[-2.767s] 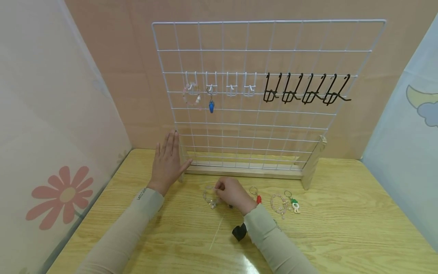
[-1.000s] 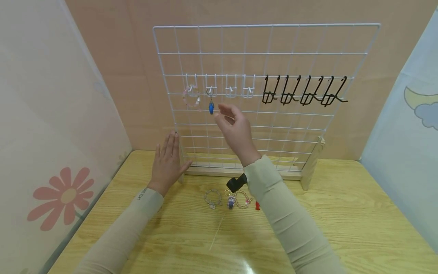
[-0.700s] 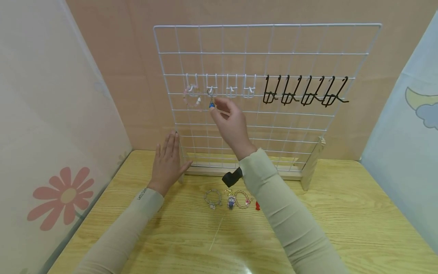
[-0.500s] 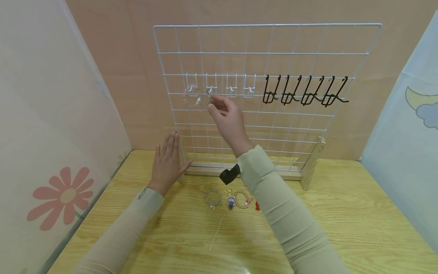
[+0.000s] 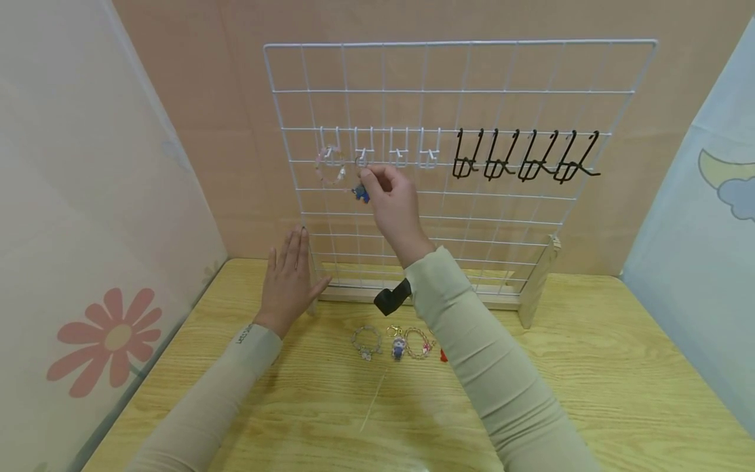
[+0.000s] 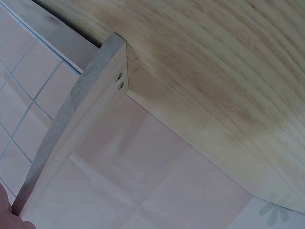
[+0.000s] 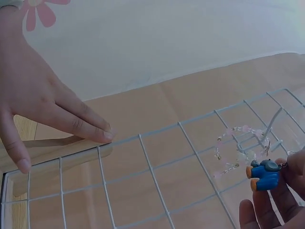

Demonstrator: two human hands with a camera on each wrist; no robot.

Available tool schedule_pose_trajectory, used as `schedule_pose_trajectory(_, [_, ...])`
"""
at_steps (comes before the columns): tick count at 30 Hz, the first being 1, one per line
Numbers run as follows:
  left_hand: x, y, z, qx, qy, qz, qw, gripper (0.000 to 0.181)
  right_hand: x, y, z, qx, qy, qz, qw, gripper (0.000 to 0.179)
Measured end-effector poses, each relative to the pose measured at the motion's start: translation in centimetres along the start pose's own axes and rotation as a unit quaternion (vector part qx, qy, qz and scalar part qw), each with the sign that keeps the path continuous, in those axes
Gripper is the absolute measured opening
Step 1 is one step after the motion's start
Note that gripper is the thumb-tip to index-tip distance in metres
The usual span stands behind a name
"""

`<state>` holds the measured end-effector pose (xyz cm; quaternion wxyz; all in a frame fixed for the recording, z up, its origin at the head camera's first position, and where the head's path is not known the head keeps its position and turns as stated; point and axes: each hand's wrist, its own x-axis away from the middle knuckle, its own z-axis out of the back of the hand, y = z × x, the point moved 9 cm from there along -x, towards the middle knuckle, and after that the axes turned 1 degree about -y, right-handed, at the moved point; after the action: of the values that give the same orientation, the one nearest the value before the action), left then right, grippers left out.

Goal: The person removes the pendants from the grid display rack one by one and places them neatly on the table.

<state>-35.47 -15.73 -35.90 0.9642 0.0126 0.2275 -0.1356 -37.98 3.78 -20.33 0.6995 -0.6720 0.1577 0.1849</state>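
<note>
My right hand (image 5: 398, 203) pinches the top of a keychain with a blue figure (image 5: 361, 193), just below the second white hook (image 5: 364, 155) from the left. In the right wrist view, the blue figure (image 7: 266, 176) has orange feet and hangs by a small chain from the fingertips. The ring is near that hook; whether it still sits on it is hard to tell. Spread and fairly straight, my left hand (image 5: 287, 278) rests against the left wooden support of the white wire rack (image 5: 460, 44). In the left wrist view its fingers (image 6: 9, 217) touch that support (image 6: 76, 109).
A pink bead bracelet (image 5: 322, 172) hangs on the leftmost white hook. Several black hooks (image 5: 498, 160) line the right side. On the table lie a silvery bracelet (image 5: 367, 341), a purple-figure keychain (image 5: 398, 347), a gold bracelet (image 5: 417, 343) and a red charm (image 5: 444, 354), partly behind my sleeve.
My right hand has risen from the table to the second hook and moved left, taking hold of the keychain there. The blue figure has turned sideways. My left hand has stayed put.
</note>
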Motion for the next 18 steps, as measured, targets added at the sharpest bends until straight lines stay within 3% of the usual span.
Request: schedule_pose_trajectory(18, [-0.1,0.1,0.1,0.007,-0.014,0.004,0.9999,0.109,0.6,-2.3,0.4,-0.019,0.01,0.03,0.9993,0.018])
